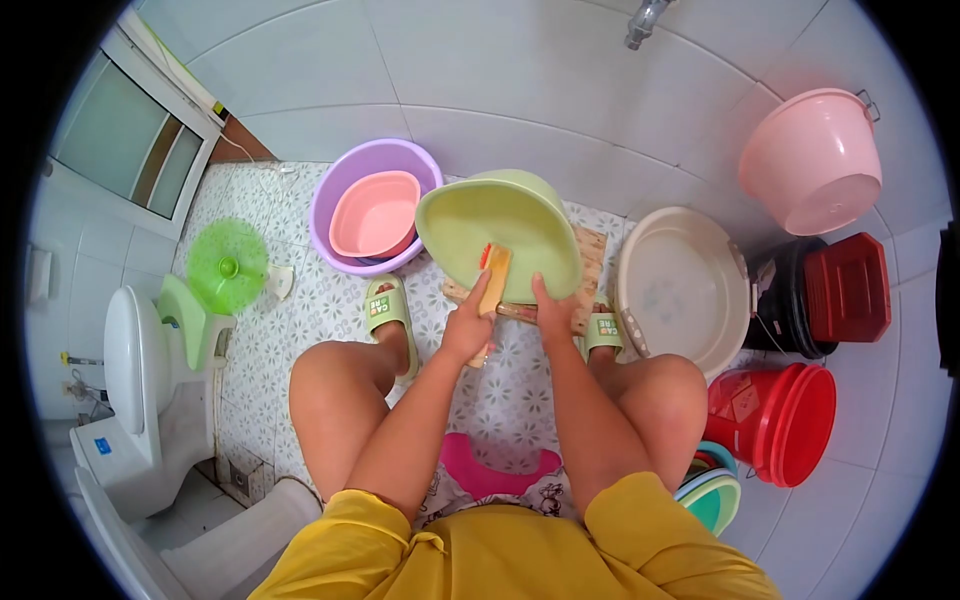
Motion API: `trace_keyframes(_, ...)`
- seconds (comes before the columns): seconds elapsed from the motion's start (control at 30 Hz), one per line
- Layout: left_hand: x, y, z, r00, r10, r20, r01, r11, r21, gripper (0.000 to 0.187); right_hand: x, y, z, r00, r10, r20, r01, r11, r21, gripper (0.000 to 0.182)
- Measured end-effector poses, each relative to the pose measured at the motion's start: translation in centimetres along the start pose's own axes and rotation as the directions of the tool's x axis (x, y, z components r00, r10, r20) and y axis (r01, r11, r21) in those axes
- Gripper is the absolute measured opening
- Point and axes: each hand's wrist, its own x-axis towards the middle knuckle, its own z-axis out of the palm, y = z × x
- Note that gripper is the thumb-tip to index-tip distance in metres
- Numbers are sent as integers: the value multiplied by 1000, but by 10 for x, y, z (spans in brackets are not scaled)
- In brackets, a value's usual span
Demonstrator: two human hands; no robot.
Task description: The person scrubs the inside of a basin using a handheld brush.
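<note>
Between the knees, a green basin [500,232] was propped tilted on a wooden board [590,262]. It was steadied at its six-o'clock rim by the right hand [552,312], fingers closed over the edge. A brush [492,282] was gripped in the left hand [466,328]. Thin, light, probably slippery plastic was judged; the rim offered the surest hold.

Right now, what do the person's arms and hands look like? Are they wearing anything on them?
Both arms are bare from the shoulder down. The left hand and right hand wear no gloves, and no rings or watch can be seen. The only clothing near them is a yellow top with short sleeves bunched at the upper arms.
</note>
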Motion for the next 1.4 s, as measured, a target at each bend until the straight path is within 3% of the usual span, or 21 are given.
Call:
trace_keyframes(0.03, 0, 2, 0, 998, -33, 58, 40, 993, -114, 70, 4, 1, -2, 998, 66, 6, -66, 998, -6, 45)
trace_keyframes(0.07, 0, 0, 0, 998, -32, 56, 39, 993, -112, 70, 6, 3, -3, 991, 132, 12, -132, 991, -12, 43)
trace_keyframes(0.17, -1, 1, -1, 981, -53, 189, 105, 955, -278, 66, 9, 9, -2, 994, 114, 5, -113, 993, -26, 43)
trace_keyframes(0.23, -12, 16, -6, 999, 34, 31, -41, 970, 239, 71, 6, 12, 0, 998, 61, -13, -62, 998, -26, 43)
trace_keyframes(0.27, -8, 12, -8, 999, 33, 32, -40, 970, 240, 71, 4, 12, 1, 1000, 6, -27, -6, 1000, -31, 42)
trace_keyframes(0.33, 2, 4, -17, 970, 200, -141, -37, 692, 721, 77, 8, 17, -1, 1000, -12, -8, 12, 999, -34, 42)
trace_keyframes(0.5, 4, 3, -15, 963, 184, -195, 23, 668, 744, 77, 10, 15, -4, 998, 9, 59, -10, 1000, 9, 39)
trace_keyframes(0.57, 4, 1, -10, 991, 77, -109, -3, 829, 560, 72, 8, 13, -4, 996, 64, 60, -64, 998, 2, 38)
trace_keyframes(0.6, 1, 5, -6, 991, 76, -107, -3, 828, 560, 72, 8, 13, -3, 996, 64, 58, -64, 998, 2, 38)
trace_keyframes(0.67, -4, 12, 1, 998, 19, 58, -28, 986, 164, 68, 8, 13, -2, 999, 40, 7, -40, 999, 6, 37)
trace_keyframes(0.73, 4, 7, 7, 984, 165, 62, -169, 984, 54, 67, 7, 12, -1, 999, 34, 10, -34, 999, 21, 38)
trace_keyframes(0.77, 6, 2, 9, 980, 29, 199, 10, 982, -191, 67, 7, 11, 0, 1000, 29, 13, -29, 999, 35, 38)
trace_keyframes(0.8, 0, 12, 9, 931, -68, 359, 217, 893, -394, 66, 11, 17, -2, 1000, 29, 12, -29, 999, 35, 38)
trace_keyframes(0.83, 1, 11, 10, 931, -68, 359, 217, 893, -394, 66, 17, 26, -5, 1000, -19, 19, 19, 1000, 14, 39)
trace_keyframes(0.93, 3, 10, 12, 965, -33, 258, 115, 944, -310, 69, 19, 30, -5, 999, -42, 12, 42, 999, -4, 39)
trace_keyframes(1.0, 3, 13, 5, 996, 89, 23, -90, 993, 72, 67, 15, 25, -4, 1000, -16, 0, 16, 1000, -1, 39)
trace_keyframes(1.07, 2, 14, -3, 999, 48, -4, -46, 982, 182, 71, 13, 21, -2, 1000, 15, 5, -15, 1000, -5, 38)
trace_keyframes(1.1, 3, 13, -8, 995, 73, -73, -38, 915, 402, 75, 13, 21, -2, 1000, 15, 7, -15, 1000, -3, 38)
trace_keyframes(1.17, 6, 12, -13, 970, 164, -178, 31, 644, 764, 85, 13, 21, -2, 998, -19, 60, 19, 1000, -1, 37)
trace_keyframes(1.3, 7, 7, -14, 950, 189, -248, 90, 594, 799, 85, 9, 18, -1, 999, -22, 49, 21, 1000, 7, 36)
trace_keyframes(1.4, 7, -7, -7, 968, 199, -149, -26, 677, 736, 80, 9, 18, -1, 999, -24, 32, 24, 1000, 3, 34)
